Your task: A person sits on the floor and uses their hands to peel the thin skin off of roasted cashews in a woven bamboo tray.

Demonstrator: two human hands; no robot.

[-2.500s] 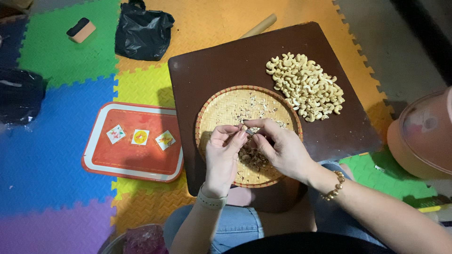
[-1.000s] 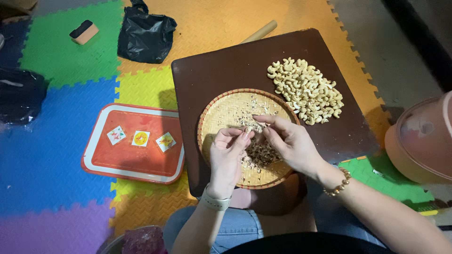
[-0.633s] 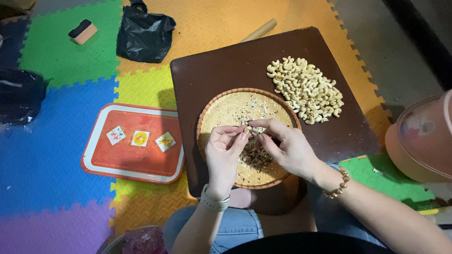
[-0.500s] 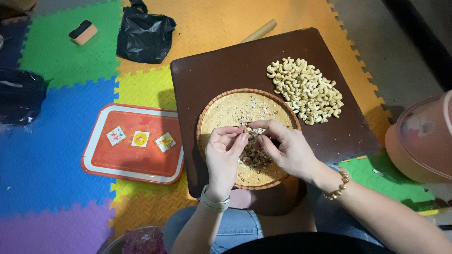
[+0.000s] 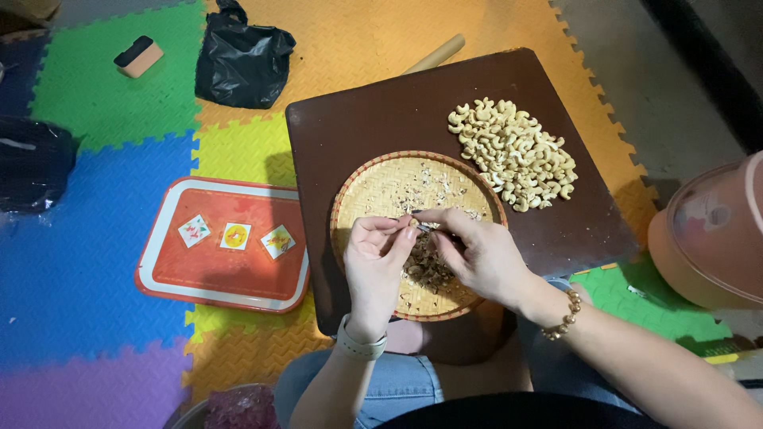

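While both hands meet over woven tray (image 5: pixel 373 187), left hand (image 5: pixel 375 266) pinches small cashew (image 5: pixel 413 225) between thumb and fingertips; fingers nearly closed on it. Right hand (image 5: pixel 477 254) fingertips close around thin tool, hard to make out, touching nut. Nut sits just above heap of dark husks (image 5: pixel 425 270), near side of tray. Judgement: nut light, hard, brittle, smooth curve likely slippery; grip on flat sides, gentle pressure. Pile of peeled cashews (image 5: pixel 515 152) far right on brown table (image 5: pixel 358 119).
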